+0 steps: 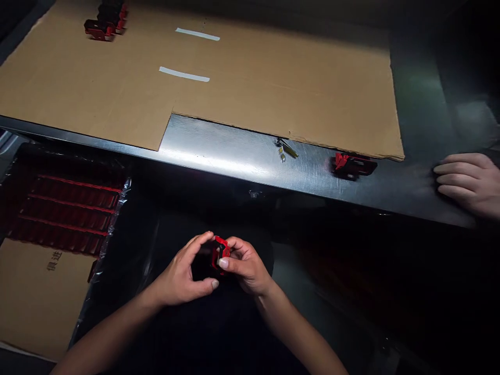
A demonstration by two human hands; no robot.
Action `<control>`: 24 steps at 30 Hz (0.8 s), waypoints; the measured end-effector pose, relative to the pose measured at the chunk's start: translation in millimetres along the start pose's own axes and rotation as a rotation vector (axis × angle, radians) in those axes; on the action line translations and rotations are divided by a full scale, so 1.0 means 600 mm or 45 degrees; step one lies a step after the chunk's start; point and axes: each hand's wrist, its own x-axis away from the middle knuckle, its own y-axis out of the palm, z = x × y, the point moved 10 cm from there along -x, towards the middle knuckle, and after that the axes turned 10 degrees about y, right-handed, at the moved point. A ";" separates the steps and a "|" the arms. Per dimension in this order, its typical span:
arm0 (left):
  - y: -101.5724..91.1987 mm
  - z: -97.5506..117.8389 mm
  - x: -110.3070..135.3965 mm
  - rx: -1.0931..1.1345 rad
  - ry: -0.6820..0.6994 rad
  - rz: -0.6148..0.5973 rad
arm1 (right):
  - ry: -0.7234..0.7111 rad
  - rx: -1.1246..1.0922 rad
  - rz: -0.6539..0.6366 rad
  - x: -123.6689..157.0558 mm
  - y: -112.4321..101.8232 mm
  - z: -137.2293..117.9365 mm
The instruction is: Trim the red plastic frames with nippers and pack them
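A small red and black plastic part [220,255] is held up over my lap, below the table edge. My right hand [248,266] pinches it between thumb and fingers. Just left of it my left hand [184,272] curves in a C, thumb and fingers apart. Its index fingertip is at the part's upper corner; whether it touches I cannot tell. Another red and black part [353,165] lies on the metal table near the cardboard edge, slightly blurred.
Cardboard [273,78] covers much of the metal table [219,146]. Small metal pieces [288,149] lie at its edge. More red and black parts [99,29] stand at the far left. Another person's hand [469,182] rests at right. A plastic-lined box [124,195] at left holds rows of red parts.
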 end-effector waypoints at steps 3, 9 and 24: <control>0.024 -0.041 0.014 0.529 -0.245 -0.032 | -0.427 0.840 0.135 0.029 0.028 -0.070; 0.020 -0.025 -0.002 0.835 -0.129 0.130 | -0.797 1.442 0.234 0.071 0.072 -0.124; 0.001 0.093 -0.025 -0.312 0.574 0.363 | 0.124 0.824 0.223 0.028 0.010 -0.105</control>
